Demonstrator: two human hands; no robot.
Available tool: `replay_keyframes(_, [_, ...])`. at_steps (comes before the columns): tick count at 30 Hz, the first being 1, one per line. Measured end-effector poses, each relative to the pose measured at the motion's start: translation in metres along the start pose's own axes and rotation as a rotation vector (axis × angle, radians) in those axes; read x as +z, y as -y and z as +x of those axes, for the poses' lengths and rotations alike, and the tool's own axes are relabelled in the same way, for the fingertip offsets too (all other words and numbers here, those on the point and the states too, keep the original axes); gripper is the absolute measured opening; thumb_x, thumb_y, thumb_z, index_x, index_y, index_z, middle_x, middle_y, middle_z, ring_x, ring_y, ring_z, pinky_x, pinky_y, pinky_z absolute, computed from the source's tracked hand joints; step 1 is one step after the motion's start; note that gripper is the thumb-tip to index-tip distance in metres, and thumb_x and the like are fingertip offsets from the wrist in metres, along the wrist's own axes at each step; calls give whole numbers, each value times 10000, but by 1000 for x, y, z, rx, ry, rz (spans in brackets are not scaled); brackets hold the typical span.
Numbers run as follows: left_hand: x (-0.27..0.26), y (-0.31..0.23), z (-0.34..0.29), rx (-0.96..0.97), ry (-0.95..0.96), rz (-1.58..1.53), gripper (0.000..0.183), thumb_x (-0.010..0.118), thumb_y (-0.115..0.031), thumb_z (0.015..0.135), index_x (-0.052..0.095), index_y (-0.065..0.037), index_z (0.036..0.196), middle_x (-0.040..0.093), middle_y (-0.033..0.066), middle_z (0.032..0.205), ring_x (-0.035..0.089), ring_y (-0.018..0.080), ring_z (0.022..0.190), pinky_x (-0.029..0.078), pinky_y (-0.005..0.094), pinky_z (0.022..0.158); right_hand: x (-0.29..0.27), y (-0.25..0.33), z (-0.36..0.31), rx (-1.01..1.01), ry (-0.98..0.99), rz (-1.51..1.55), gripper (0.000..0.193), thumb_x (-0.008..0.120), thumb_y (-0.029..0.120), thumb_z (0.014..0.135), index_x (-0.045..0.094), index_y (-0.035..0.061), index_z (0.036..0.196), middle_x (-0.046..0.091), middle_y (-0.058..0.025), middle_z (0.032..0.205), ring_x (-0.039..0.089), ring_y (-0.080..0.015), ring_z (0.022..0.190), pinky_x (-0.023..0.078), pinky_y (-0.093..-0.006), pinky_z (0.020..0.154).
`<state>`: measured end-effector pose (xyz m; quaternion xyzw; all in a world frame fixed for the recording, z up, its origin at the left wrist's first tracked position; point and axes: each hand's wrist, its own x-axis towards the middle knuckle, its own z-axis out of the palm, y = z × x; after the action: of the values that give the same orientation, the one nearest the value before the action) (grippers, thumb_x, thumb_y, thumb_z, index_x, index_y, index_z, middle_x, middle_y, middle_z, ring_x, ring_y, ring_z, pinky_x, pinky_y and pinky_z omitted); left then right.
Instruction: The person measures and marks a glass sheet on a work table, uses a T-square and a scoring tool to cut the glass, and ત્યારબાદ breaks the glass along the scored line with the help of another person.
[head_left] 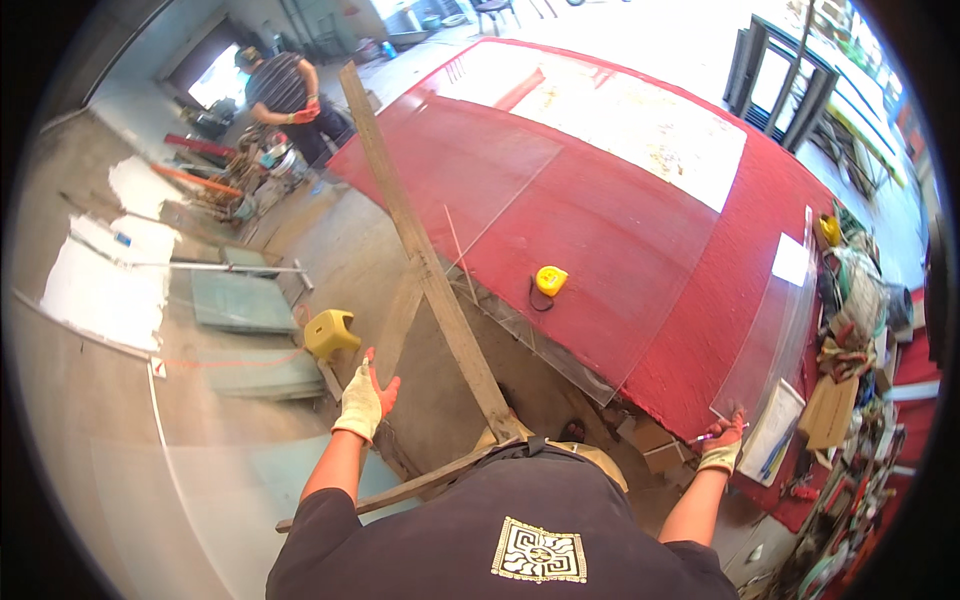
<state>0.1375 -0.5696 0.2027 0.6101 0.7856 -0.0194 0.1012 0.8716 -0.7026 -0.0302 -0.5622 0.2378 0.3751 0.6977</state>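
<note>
My left hand (366, 399), in a cream glove with red fingers, is open in the air with thumb and fingers apart. It is nearest to a yellow plastic stool (331, 333) and holds nothing. At the table's near right edge my right hand (724, 441), gloved alike, is closed on a thin pen-like tool (705, 437); its exact kind is hard to make out. Just beyond that hand lies a narrow clear glass strip (748, 375) on the red-covered table (690, 330). Large clear glass sheets (600, 235) and a yellow tape measure (550, 281) also lie on the table.
A long wooden plank (410, 235) slants between my body and the table's left side. Glass panes (240, 302) lean at the left. A co-worker (290, 95) stands at the far left. Cluttered tools (850, 530) line the right side, near a white tray (772, 425).
</note>
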Motion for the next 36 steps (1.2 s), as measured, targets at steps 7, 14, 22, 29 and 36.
replay_keyframes(7, [5, -10, -21, -100, -10, -73, 925, 682, -437, 920, 222, -87, 1641, 440, 236, 1582, 512, 394, 1392, 434, 438, 1141, -11, 16, 24, 77, 33, -317, 347, 500, 577, 1045, 631, 367, 1288, 403, 44, 615, 290, -109, 445, 294, -292, 416])
replay_keyframes(14, [21, 22, -34, -182, -32, -79, 899, 675, -447, 925, 243, -112, 1639, 482, 214, 1556, 538, 387, 1365, 459, 457, 1112, -53, 15, 32, -84, 304, -489, 465, 580, 559, 1006, 525, 300, 1389, 746, -39, 1079, 395, -95, 478, 323, -234, 422])
replay_keyframes(22, [26, 5, 12, 27, -189, -138, 828, 784, -379, 857, 423, -70, 1535, 680, 244, 1261, 664, 441, 1128, 552, 490, 929, -78, 13, 47, -60, 199, -365, 613, 411, 541, 1054, 326, 333, 1624, 440, -106, 1598, 561, -262, 1247, 519, -420, 934])
replay_keyframes(29, [51, 19, -17, 44, -153, -206, 830, 727, -264, 943, 277, -113, 1624, 465, 209, 1579, 505, 324, 1415, 384, 392, 1185, 46, 12, -9, 28, 17, -446, 549, 553, 517, 1038, 464, 184, 1465, 700, -75, 1267, 708, -186, 925, 555, -384, 793])
replay_keyframes(36, [56, 30, 15, 42, -120, -92, 870, 721, -333, 949, 259, -19, 1616, 358, 224, 1644, 413, 335, 1490, 322, 383, 1233, 59, 5, -24, 126, -212, -449, 518, 486, 557, 1033, 660, 93, 881, 546, 34, 598, 405, -75, 418, 296, -252, 384])
